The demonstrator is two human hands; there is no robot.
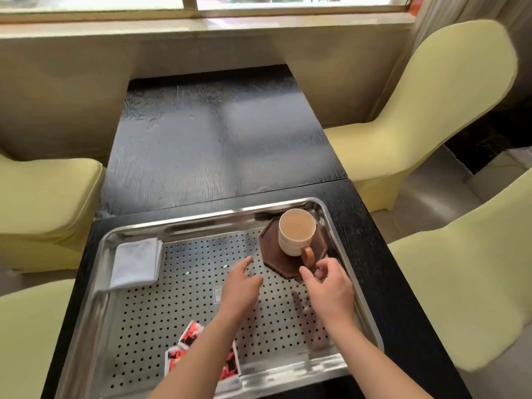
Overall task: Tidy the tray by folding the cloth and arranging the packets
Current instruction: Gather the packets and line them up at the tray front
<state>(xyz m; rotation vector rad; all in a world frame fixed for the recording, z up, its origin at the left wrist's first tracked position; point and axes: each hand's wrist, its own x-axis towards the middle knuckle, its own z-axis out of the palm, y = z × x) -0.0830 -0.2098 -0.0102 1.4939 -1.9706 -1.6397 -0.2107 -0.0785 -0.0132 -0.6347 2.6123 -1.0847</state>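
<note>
Cloth (135, 266): folded, tray (201, 217) corner, done. Packets (188, 339): scattered near edge (partly under forearm (201, 352)), pending. Left hand (241, 285) spread, empty; right hand (329, 287) curled by coaster (269, 251), grip unclear.

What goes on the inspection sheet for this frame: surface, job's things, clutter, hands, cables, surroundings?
Surface: dark wood-grain table carrying a perforated steel tray.
Job's things: white cloth lies folded in the tray's far-left corner; red-and-black packets lie scattered at its near-left edge, partly hidden by the left forearm.
Clutter: cup of milky drink on a dark coaster, tray's far-right corner.
Hands: left hand open above the tray's middle; right hand with curled fingers at the coaster's near edge, grip unclear.
Cables: nothing seen.
Surroundings: pale yellow covered chairs on both sides, window sill beyond.
</note>
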